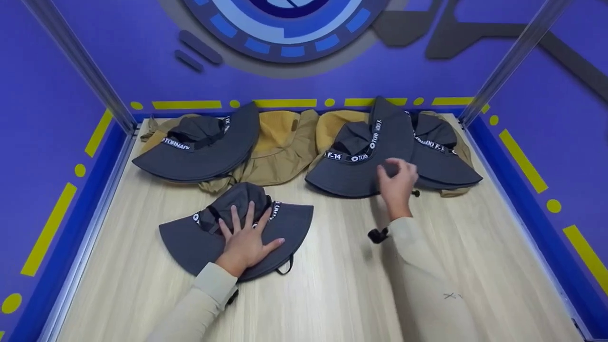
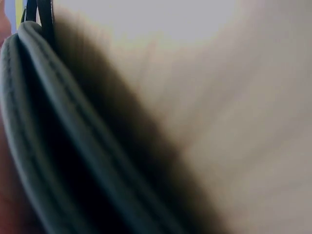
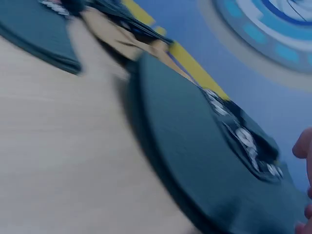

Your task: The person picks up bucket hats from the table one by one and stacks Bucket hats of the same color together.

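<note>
My left hand [image 1: 244, 247] rests with its fingers spread on a dark grey wide-brimmed sun hat [image 1: 297, 221], palm over the brim and fingertips on the crown and lettered band. Two stacked brim edges [image 2: 92, 131] of this hat fill the near side of the left wrist view. Over the front brim of another grey hat [image 1: 349, 178] at the back right is my right hand [image 1: 399, 185], its fingers loosely bent, thumb and forefinger apart, with nothing between them. At the edge of the right wrist view, its fingers [image 3: 304, 146] show beside that hat's brim.
A further grey hat [image 1: 204, 161] lies at the back left, and one more [image 1: 446, 164] at the far right. Tan and yellow hats [image 1: 280, 161] sit among and beneath them along the blue back wall [image 1: 304, 88]. Side walls [image 1: 546, 142] enclose the light wooden tabletop [image 1: 332, 289].
</note>
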The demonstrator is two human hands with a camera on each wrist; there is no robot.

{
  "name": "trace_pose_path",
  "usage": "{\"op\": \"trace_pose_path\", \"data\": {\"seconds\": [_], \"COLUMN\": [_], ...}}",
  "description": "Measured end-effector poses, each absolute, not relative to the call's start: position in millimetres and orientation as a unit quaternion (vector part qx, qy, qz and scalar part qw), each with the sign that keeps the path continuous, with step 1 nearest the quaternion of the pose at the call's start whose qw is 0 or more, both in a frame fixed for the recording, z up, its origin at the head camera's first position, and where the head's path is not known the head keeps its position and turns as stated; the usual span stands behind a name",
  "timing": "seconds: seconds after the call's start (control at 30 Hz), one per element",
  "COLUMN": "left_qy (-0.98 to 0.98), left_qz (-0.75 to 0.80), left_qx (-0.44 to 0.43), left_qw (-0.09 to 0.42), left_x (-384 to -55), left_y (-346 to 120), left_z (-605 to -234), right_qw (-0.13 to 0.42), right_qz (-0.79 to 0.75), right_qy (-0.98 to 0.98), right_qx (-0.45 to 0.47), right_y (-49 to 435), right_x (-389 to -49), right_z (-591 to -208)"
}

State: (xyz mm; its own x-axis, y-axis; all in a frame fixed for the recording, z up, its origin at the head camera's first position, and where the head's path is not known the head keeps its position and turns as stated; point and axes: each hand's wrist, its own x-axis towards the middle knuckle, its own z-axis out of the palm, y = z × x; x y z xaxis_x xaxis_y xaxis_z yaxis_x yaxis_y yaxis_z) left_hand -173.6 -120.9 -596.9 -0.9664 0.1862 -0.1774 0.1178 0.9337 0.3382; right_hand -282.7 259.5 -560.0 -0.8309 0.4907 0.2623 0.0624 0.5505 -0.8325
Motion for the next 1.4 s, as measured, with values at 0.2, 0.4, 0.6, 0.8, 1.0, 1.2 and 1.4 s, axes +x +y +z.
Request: {"op": "trace_pose_path", "data": {"seconds": [0.2, 0.4, 0.6, 0.8, 1.0, 1.2, 1.4], "left_qy": [0.977, 0.975, 0.974, 0.975, 0.976, 0.975, 0.976], "left_qz": [0.164, 0.169, 0.178, 0.176, 0.176, 0.178, 0.177], "left_qx": [0.081, 0.082, 0.082, 0.076, 0.071, 0.077, 0.075], "left_qw": [0.109, 0.115, 0.114, 0.114, 0.110, 0.107, 0.107], "left_x": [-178, -180, -179, -178, -176, -175, -174], "left_y": [-121, -114, -111, -114, -116, -118, -120], "left_z": [-595, -595, -597, -598, -600, -598, -597], "right_qw": [0.183, 0.086, 0.080, 0.091, 0.024, -0.048, -0.107], "right_qz": [0.453, 0.536, 0.649, 0.706, 0.735, 0.763, 0.738], "right_qy": [-0.827, -0.763, -0.665, -0.597, -0.569, -0.531, -0.577], "right_qx": [-0.278, -0.352, -0.360, -0.370, -0.367, -0.366, -0.333], "right_y": [290, 310, 315, 311, 303, 304, 303], "right_x": [-300, -311, -318, -321, -322, -320, -313], "right_z": [-551, -541, -534, -528, -524, -526, -531]}}
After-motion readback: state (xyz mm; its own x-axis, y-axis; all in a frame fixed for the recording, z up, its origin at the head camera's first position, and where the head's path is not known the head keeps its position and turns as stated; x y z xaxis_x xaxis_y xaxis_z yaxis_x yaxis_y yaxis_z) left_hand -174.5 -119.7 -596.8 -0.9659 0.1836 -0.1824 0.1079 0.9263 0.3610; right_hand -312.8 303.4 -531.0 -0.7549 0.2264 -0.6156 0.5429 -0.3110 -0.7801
